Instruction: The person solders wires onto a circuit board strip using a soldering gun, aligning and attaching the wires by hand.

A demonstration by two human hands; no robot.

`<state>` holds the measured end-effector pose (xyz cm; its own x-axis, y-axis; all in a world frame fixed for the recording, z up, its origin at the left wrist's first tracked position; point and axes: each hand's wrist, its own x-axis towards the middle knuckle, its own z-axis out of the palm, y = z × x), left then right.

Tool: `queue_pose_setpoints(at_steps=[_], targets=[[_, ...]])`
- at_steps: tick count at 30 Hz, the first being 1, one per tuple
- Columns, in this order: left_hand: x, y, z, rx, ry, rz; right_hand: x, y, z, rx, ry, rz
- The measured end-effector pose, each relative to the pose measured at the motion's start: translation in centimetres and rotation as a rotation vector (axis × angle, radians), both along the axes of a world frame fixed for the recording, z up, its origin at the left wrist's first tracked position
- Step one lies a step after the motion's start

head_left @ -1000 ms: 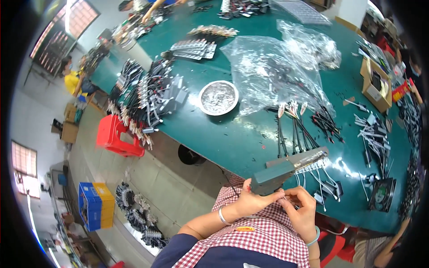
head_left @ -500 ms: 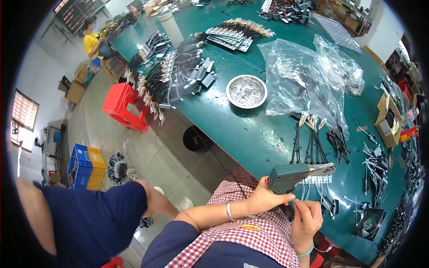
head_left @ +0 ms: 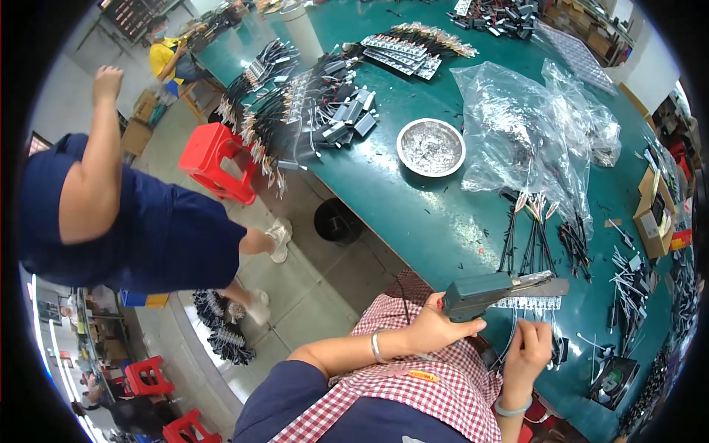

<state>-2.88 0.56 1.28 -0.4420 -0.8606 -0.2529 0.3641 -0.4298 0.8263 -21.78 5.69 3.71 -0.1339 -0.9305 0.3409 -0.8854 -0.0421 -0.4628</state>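
A dark green soldering gun point(head_left: 480, 295) with a metal barrel is in my left hand point(head_left: 437, 327), its fingers wrapped round the handle. The barrel points right, over a strip of small white circuit boards point(head_left: 535, 303) at the table's near edge. A flat grey bar point(head_left: 555, 287) lies along the strip's far side. Black wires point(head_left: 538, 247) extend from the strip's far side, and white leads hang from its near side. Just below the strip is my right hand point(head_left: 528, 345), its fingers curled close to these leads. Whatever its fingertips may pinch is too small to make out.
A metal bowl point(head_left: 431, 148) holding silvery scraps stands on the green table point(head_left: 384, 184). Beyond are a clear plastic bag point(head_left: 509, 125) and bundles of wired boards point(head_left: 303, 103). A black fan point(head_left: 614, 380) lies at right. A person in navy point(head_left: 148, 221) stands at left, near a red stool point(head_left: 214, 162).
My right hand has moved from beside the gun's handle to the right, near the leads. The left hand keeps its grip. The person in navy has come further into view with a raised arm.
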Motion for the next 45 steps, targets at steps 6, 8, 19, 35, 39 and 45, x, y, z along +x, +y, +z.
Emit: queue_pose_setpoints(at_steps=[6,8,19,35,39,45], targets=[[3.9,1.5,-0.2,-0.058,-0.206,0.07,0.8,-0.1,-4.3,-0.129,-0.058,-0.042],[4.8,2.0,-0.2,-0.167,-0.359,0.075,0.3,0.0,-5.2,-0.154,-0.05,-0.05],[7.2,3.3,-1.5,-0.659,-0.837,-0.068,0.2,0.1,-5.7,-0.194,-0.124,-0.073],[5.3,2.2,0.3,-0.921,-0.914,-0.127,0.3,0.0,-5.9,-0.165,-0.155,-0.112],[5.3,2.2,0.4,-0.904,-0.917,-0.126,0.3,0.0,-6.0,-0.162,-0.16,-0.1],[5.4,2.2,0.0,-0.928,-0.916,-0.142,0.3,0.0,-6.0,-0.16,-0.156,-0.105]])
